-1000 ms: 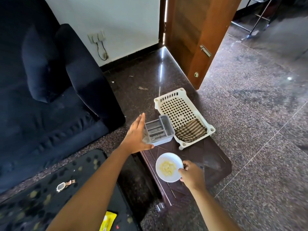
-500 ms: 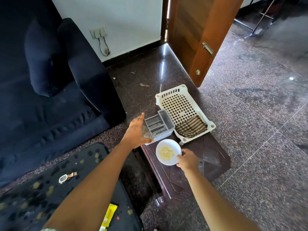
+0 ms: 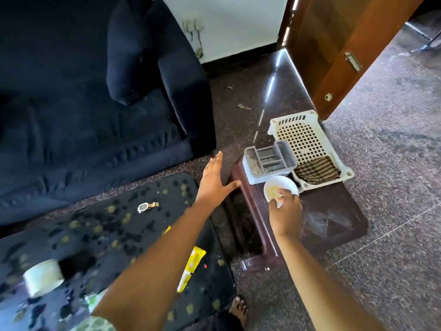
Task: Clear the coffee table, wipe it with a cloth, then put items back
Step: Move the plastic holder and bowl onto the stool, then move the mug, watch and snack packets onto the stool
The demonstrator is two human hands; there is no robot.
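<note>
- At far left we identify a dark navy fabric sofa [image 3: 83, 111]. A matching dark cushion [image 3: 128, 56] stands upright against its armrest.
- A black coffee table flecked with yellow [image 3: 107, 237] fills the near left. On it we find:
  - a pale roll of tape [image 3: 43, 277] at the near-left end, blurred;
  - a metal wristwatch [image 3: 148, 207] toward the far edge;
  - a yellow plastic packet [image 3: 192, 266] by the right edge.
- The left hand [image 3: 214, 185] is held flat, with the fingers straight and together and the thumb spread to the right. It holds nothing and hangs over the gap between the coffee table and the low table to its right.
- A bare foot [image 3: 237, 309] shows on the speckled granite floor [image 3: 393, 187] at the near edge.
- A glossy dark brown plastic low table [image 3: 334, 225] stands just right of the coffee table.
- A grey plastic compartment organiser [image 3: 269, 161] sits at the far-left corner of the low table, against the basket.
- A small white round bowl [image 3: 286, 184] holding pale yellow food lies just near of the organiser.
- The right hand [image 3: 285, 216] grips the bowl's near rim, with the fingers curled round it. We cannot tell whether the bowl rests on the low table or is raised off it.
- A white perforated plastic basket [image 3: 307, 139] occupies the far end of the low table.
- A folded checked brown cloth [image 3: 317, 172] lies in the basket's near end.
- A varnished wooden door [image 3: 346, 44] stands open at far right.
</note>
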